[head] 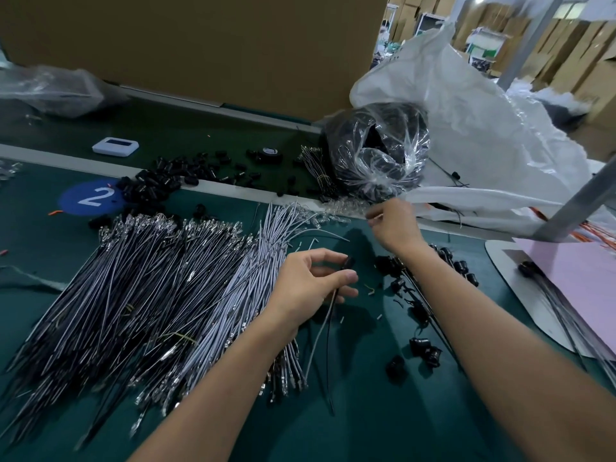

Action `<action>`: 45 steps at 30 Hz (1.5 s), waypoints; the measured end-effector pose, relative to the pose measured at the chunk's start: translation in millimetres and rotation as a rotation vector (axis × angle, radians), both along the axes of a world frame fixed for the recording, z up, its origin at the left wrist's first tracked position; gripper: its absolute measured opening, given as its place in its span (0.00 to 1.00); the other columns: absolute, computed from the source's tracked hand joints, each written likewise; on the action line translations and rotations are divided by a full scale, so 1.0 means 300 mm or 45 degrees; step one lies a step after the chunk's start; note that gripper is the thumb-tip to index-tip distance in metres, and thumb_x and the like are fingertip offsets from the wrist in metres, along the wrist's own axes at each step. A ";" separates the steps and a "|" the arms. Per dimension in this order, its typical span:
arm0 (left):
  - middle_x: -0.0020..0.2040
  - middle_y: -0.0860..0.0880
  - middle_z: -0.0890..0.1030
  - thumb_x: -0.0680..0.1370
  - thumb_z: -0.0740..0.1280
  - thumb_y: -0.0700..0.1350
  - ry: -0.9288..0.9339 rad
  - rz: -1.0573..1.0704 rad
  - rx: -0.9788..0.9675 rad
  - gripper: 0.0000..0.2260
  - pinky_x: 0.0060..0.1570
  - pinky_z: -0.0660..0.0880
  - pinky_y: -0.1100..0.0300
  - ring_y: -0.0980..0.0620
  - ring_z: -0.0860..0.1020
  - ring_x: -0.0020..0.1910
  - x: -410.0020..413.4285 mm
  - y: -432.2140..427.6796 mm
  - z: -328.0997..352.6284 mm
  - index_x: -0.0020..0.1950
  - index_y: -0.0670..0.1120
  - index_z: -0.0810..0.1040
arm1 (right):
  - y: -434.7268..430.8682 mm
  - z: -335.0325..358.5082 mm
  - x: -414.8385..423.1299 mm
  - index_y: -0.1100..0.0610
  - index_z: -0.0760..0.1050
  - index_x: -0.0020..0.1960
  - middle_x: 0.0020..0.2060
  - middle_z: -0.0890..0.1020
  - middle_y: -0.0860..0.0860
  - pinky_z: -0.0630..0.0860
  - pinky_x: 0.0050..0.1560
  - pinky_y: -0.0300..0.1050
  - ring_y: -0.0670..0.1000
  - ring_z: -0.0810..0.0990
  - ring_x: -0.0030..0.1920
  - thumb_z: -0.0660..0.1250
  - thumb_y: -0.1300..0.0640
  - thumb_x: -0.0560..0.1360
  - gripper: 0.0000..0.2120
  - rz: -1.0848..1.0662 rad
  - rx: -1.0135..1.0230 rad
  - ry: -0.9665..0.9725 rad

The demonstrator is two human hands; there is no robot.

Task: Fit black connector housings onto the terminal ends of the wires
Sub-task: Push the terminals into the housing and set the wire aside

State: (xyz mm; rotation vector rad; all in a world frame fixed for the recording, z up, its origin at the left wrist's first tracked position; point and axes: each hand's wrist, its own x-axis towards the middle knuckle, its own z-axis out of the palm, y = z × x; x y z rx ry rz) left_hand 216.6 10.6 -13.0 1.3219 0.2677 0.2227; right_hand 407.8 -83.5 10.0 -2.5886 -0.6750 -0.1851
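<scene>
Green matting covers the workbench. It is split by a pale strip running from left to far right, and a round blue sticker marked 2 sits on the left. A brown cardboard wall closes off the far side. Past its right edge the room opens onto blurred stacks of cartons. A grey metal post slants in at the right.

The left hand pinches a small black housing between thumb and forefinger at the middle of the bench. Two thin wires, one grey and one dark, trail from under its palm toward the near edge. The fingers hide how these meet the housing. The right hand reaches farther off, by the strip, with its fingers curled close together; whether it holds anything is too small and smeared to tell.

A heap of wires lies fanned on the left, some dark and some pale grey, stiff and straight, with shiny metal tips. Their near ends blur toward the frame edge. Loose housings, stubby and glossy, scatter along the strip. A cluster of housings lies among dark wires to the right of the hands. A crinkled clear bag of black parts slumps at the far right against a big milky plastic sack. A flat white gadget lies far left, and a pink sheet is cut off at the right.
</scene>
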 end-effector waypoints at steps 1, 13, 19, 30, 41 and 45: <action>0.41 0.42 0.86 0.74 0.73 0.34 -0.009 0.025 -0.033 0.07 0.34 0.80 0.62 0.49 0.84 0.34 0.001 0.000 -0.001 0.48 0.42 0.80 | -0.007 0.013 -0.024 0.64 0.82 0.54 0.50 0.84 0.60 0.77 0.50 0.40 0.54 0.82 0.49 0.67 0.67 0.76 0.09 0.009 0.126 0.037; 0.37 0.42 0.85 0.70 0.75 0.33 -0.051 0.009 0.065 0.07 0.34 0.79 0.63 0.49 0.85 0.35 -0.003 -0.010 -0.009 0.43 0.43 0.83 | -0.151 0.021 -0.366 0.57 0.81 0.40 0.29 0.82 0.48 0.76 0.34 0.36 0.44 0.80 0.30 0.73 0.64 0.73 0.05 0.299 0.846 0.420; 0.36 0.43 0.85 0.69 0.76 0.33 -0.074 -0.008 0.202 0.08 0.34 0.78 0.63 0.50 0.85 0.35 -0.006 -0.025 -0.007 0.43 0.44 0.83 | -0.177 0.004 -0.388 0.54 0.81 0.38 0.26 0.81 0.47 0.72 0.30 0.33 0.44 0.77 0.27 0.74 0.63 0.73 0.07 0.313 0.804 0.287; 0.36 0.48 0.86 0.70 0.75 0.31 -0.164 -0.073 0.505 0.13 0.36 0.79 0.64 0.54 0.84 0.35 -0.011 -0.025 -0.007 0.42 0.50 0.85 | -0.228 -0.001 -0.370 0.63 0.79 0.39 0.28 0.81 0.52 0.74 0.31 0.38 0.47 0.77 0.28 0.70 0.67 0.74 0.06 0.438 0.916 0.676; 0.36 0.47 0.86 0.70 0.75 0.31 -0.255 -0.120 0.484 0.12 0.37 0.80 0.60 0.48 0.85 0.35 -0.024 -0.043 -0.013 0.43 0.49 0.84 | -0.236 -0.021 -0.379 0.60 0.77 0.34 0.30 0.79 0.57 0.72 0.32 0.39 0.48 0.74 0.28 0.71 0.66 0.74 0.10 0.430 0.967 0.817; 0.35 0.49 0.85 0.70 0.74 0.30 -0.265 -0.135 0.423 0.13 0.35 0.78 0.65 0.51 0.84 0.34 -0.028 -0.046 -0.013 0.42 0.49 0.84 | -0.238 -0.020 -0.386 0.61 0.77 0.35 0.32 0.79 0.60 0.72 0.32 0.39 0.49 0.74 0.29 0.71 0.65 0.74 0.09 0.449 0.984 0.790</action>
